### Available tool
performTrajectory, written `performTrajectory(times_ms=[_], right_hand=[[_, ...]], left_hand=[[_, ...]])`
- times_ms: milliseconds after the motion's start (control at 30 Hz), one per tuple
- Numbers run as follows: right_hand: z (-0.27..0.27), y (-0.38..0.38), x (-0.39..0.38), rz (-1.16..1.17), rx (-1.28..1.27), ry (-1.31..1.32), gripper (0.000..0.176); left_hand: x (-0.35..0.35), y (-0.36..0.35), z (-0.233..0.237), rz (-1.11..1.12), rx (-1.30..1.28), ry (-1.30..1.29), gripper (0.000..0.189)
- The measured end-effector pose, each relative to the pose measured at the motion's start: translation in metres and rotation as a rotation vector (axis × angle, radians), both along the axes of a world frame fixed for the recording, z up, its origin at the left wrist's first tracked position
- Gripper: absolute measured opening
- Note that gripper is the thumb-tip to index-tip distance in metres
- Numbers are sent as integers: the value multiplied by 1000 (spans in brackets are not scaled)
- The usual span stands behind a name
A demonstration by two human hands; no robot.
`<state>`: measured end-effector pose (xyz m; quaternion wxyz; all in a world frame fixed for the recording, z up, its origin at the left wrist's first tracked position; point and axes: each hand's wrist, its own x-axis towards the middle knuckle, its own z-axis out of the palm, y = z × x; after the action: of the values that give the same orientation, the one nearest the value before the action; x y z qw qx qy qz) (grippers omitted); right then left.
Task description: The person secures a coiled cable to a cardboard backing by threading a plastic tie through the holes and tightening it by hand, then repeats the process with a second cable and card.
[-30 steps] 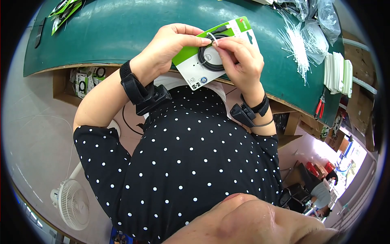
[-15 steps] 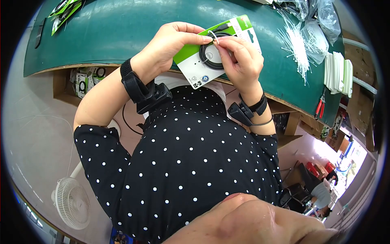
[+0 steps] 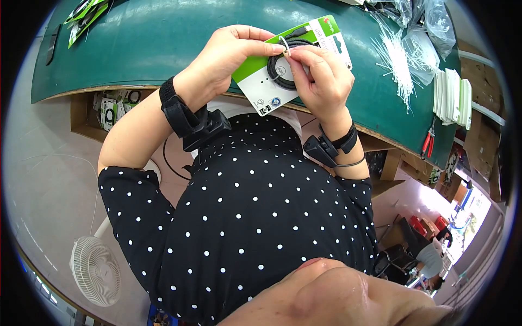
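A green-and-white backing card (image 3: 253, 87) lies tilted under my hands at the table's near edge, with a coiled black USB cable (image 3: 273, 70) on its front. A white cable tie (image 3: 284, 42) loops over the top of the coil. My left hand (image 3: 231, 51) reaches in from the left, its thumb and forefinger closed on the tie. From the right, my right hand (image 3: 323, 76) pinches the tie at the same spot, the fingertips of both hands nearly touching. The tie's end is partly hidden by my fingers.
To the right, loose white cable ties (image 3: 401, 70) spread beside plastic bags (image 3: 437, 27). A stack of white cards (image 3: 448, 98) and red-handled pliers (image 3: 429, 144) sit at the table's right end. More carded cables (image 3: 87, 19) lie at the far left of the green table (image 3: 163, 38).
The card has shifted slightly up and right, with more of its printed top corner showing. Both hands keep their pinch on the cable tie and have barely moved.
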<state>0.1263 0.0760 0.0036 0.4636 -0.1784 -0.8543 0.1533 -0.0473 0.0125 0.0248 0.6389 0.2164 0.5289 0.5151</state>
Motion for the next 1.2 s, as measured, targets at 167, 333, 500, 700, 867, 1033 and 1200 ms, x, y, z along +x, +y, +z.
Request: performTrajectory(times_ms=[167, 333, 500, 700, 867, 1033, 1200], right_hand=[[2, -1, 0, -10, 33, -40, 16], [-1, 4, -1, -1, 164, -8, 17], [0, 4, -2, -7, 166, -29, 17], [6, 2, 2, -57, 122, -107, 16], [7, 0, 5, -176, 167, -127, 16], [6, -1, 4, -175, 171, -106, 15], [5, 3, 6, -117, 76, -88, 13]], left_hand=[[1, 0, 2, 23, 9, 17, 26], [0, -1, 4, 22, 27, 16, 26], [-1, 0, 3, 26, 28, 19, 27], [0, 1, -1, 14, 35, 30, 28], [0, -1, 4, -10, 38, 25, 29], [1, -2, 6, -12, 25, 21, 29], [2, -1, 4, -11, 25, 26, 28]])
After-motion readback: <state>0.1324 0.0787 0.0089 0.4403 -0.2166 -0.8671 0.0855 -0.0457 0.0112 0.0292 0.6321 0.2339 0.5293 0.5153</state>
